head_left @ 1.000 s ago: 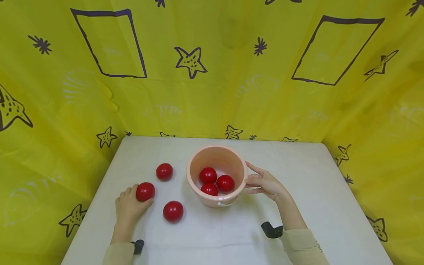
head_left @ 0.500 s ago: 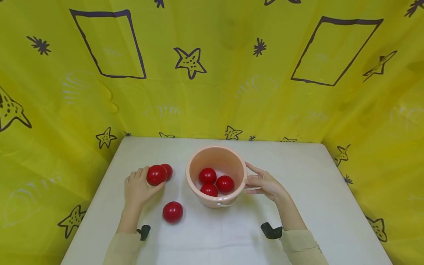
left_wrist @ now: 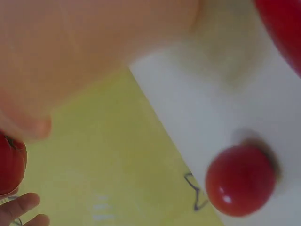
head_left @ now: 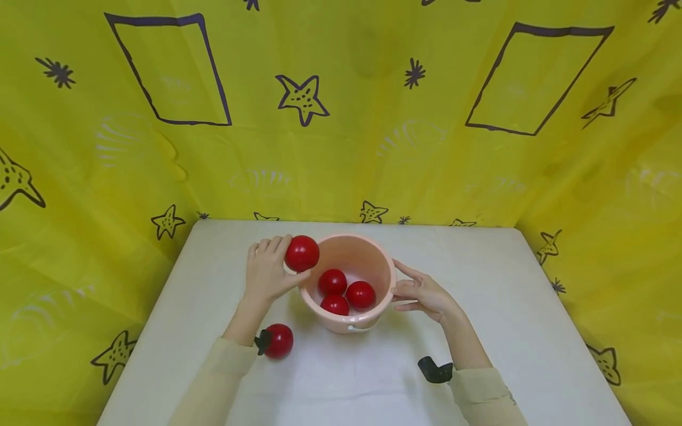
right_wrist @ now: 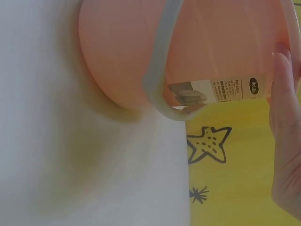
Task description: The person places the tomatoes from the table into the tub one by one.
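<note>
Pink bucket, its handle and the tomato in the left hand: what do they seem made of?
Bucket: probably plastic, smooth-walled with a glossy rim. Handle: likely plastic too, a smooth, pale, curved band. Tomato: smooth, shiny red skin and a green stem end show in the left wrist view; real fruit or imitation, I can't tell.

A bright yellow, softly creased fabric curtain [head_left: 341, 148] closes in the far, left and right sides, printed with dark-outlined spotted starfish [head_left: 303, 99], small spiky dark bursts [head_left: 415, 73] and faint whitish shells [head_left: 412, 137]. High on its far side stand two large, slanted, dark purple four-sided outlines [head_left: 169, 70], one left, one right. Below spreads a smooth white tabletop [head_left: 479, 284] with rounded far corners, under soft light that leaves blurred shadows.
</note>
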`<control>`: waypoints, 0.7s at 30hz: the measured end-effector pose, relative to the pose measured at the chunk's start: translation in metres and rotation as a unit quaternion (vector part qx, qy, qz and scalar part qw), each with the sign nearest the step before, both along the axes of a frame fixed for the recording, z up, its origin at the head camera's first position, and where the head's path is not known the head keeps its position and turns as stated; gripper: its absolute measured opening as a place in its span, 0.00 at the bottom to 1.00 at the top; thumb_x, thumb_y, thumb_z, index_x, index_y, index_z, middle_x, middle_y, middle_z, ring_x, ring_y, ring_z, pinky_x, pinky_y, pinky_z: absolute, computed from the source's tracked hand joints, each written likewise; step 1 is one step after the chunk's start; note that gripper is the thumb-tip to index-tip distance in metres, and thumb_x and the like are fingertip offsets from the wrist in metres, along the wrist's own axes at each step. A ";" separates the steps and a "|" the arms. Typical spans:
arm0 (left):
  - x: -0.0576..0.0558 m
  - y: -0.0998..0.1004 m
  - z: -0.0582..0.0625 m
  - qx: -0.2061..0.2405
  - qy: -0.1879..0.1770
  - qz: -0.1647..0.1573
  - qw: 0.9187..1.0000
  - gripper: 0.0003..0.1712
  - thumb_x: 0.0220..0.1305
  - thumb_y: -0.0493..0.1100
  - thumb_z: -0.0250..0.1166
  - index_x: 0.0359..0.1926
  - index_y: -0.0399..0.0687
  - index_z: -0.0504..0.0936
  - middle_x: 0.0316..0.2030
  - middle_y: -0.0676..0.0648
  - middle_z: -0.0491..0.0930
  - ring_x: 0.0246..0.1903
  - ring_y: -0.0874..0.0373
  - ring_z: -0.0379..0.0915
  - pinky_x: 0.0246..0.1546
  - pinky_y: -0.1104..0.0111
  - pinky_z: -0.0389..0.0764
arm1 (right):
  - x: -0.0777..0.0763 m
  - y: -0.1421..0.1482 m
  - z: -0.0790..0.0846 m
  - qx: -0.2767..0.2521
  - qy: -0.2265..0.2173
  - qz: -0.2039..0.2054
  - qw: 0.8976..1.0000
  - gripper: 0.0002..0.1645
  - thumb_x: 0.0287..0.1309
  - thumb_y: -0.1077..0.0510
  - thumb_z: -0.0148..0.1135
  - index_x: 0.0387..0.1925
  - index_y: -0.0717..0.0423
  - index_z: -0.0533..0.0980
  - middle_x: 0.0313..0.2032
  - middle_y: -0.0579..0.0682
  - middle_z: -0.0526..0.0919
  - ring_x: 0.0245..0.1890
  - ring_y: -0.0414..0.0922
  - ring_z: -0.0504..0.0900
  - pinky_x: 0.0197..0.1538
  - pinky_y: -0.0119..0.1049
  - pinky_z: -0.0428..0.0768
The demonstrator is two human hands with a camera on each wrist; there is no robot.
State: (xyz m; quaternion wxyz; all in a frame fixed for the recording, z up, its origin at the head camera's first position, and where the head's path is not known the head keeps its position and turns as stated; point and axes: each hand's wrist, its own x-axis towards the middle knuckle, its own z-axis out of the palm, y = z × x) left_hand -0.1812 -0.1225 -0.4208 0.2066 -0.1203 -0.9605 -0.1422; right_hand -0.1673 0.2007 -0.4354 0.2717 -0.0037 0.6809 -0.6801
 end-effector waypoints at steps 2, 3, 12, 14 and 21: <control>-0.004 0.012 0.001 -0.021 -0.013 -0.015 1.000 0.43 0.41 0.65 0.66 0.55 0.45 0.71 0.48 0.43 0.75 0.48 0.47 0.66 0.51 0.49 0.67 | 0.000 0.000 -0.001 -0.004 0.006 0.007 1.000 0.46 0.54 0.59 0.62 0.70 0.50 0.49 0.42 0.61 0.81 0.36 0.45 0.84 0.39 0.41 0.81; -0.006 0.018 0.002 -0.033 -0.020 -0.022 0.999 0.44 0.41 0.66 0.66 0.56 0.46 0.70 0.48 0.43 0.75 0.48 0.47 0.66 0.52 0.50 0.67 | 0.000 0.000 -0.001 -0.005 0.006 0.008 1.000 0.46 0.54 0.59 0.63 0.70 0.50 0.49 0.42 0.61 0.81 0.36 0.45 0.84 0.39 0.42 0.81; -0.022 0.066 -0.008 -0.153 -0.069 -0.097 0.981 0.44 0.44 0.70 0.61 0.59 0.52 0.67 0.52 0.49 0.72 0.51 0.52 0.64 0.53 0.54 0.65 | 0.000 -0.001 0.001 0.002 -0.001 -0.001 1.000 0.44 0.55 0.61 0.61 0.70 0.49 0.50 0.40 0.59 0.82 0.35 0.45 0.84 0.41 0.44 0.80; -0.025 0.075 -0.010 -0.169 -0.084 -0.119 0.975 0.44 0.44 0.70 0.61 0.59 0.52 0.67 0.54 0.48 0.71 0.53 0.52 0.63 0.55 0.53 0.64 | 0.000 -0.001 0.002 0.002 -0.002 0.001 1.000 0.44 0.57 0.62 0.60 0.70 0.50 0.50 0.40 0.58 0.82 0.35 0.45 0.84 0.41 0.44 0.80; -0.037 0.094 -0.016 -0.253 -0.121 -0.156 0.947 0.45 0.46 0.70 0.61 0.61 0.53 0.64 0.56 0.48 0.69 0.56 0.52 0.59 0.58 0.53 0.63 | 0.000 -0.001 0.001 0.003 -0.002 -0.001 1.000 0.44 0.56 0.61 0.60 0.70 0.50 0.50 0.39 0.57 0.82 0.35 0.45 0.84 0.41 0.44 0.80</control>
